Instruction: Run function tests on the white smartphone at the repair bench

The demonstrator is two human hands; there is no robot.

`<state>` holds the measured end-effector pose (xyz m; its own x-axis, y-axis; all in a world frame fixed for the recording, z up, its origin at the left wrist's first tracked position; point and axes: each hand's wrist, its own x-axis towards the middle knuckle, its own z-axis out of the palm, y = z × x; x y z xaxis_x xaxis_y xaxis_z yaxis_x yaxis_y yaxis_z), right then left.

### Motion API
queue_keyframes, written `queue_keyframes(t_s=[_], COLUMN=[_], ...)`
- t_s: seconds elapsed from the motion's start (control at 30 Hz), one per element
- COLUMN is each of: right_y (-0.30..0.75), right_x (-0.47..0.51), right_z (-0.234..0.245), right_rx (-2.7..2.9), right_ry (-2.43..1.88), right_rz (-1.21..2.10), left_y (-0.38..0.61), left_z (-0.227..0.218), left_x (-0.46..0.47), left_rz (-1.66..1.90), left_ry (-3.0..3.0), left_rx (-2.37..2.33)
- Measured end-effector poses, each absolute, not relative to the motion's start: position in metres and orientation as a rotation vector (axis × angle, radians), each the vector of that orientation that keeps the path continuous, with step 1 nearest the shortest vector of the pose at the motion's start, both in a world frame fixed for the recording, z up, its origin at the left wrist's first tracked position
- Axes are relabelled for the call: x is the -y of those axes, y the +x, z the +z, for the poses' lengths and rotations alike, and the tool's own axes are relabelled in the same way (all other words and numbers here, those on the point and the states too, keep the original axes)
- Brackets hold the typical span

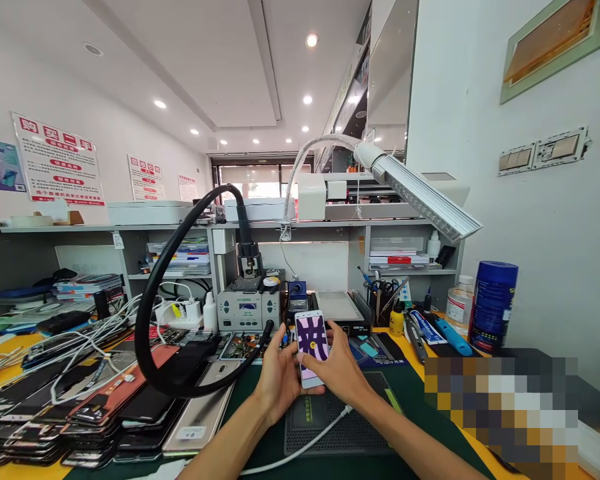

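Observation:
A white smartphone (311, 343) with a lit purple-and-white screen is held upright above the dark work mat (340, 427). My left hand (279, 379) wraps round its left edge and back. My right hand (341, 370) grips its right side, with the thumb lying across the lower part of the screen. A white cable (305, 447) runs over the mat beneath my forearms.
Piles of phones and screens (95, 407) cover the table's left. A thick black hose (150, 320) loops from a rework station (247, 308). Behind the phone stand a heating plate (337, 308) and tools (420, 330). A blue can (493, 303) and a lamp arm (420, 197) are right.

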<state>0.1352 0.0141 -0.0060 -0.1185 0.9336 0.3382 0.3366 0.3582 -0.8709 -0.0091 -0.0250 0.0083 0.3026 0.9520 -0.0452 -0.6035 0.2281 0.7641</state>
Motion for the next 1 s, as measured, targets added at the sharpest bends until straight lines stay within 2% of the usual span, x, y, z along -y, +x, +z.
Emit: queue_keyframes(t_s=[1.0], right_y=[0.171], right_x=[-0.045], right_z=[0.01], right_rx=[1.691], right_ry=[-1.267], right_rz=[0.904], left_y=[-0.015], left_z=[0.013], left_x=[0.024], left_rz=[1.193], left_ry=[0.644], left_rx=[-0.622])
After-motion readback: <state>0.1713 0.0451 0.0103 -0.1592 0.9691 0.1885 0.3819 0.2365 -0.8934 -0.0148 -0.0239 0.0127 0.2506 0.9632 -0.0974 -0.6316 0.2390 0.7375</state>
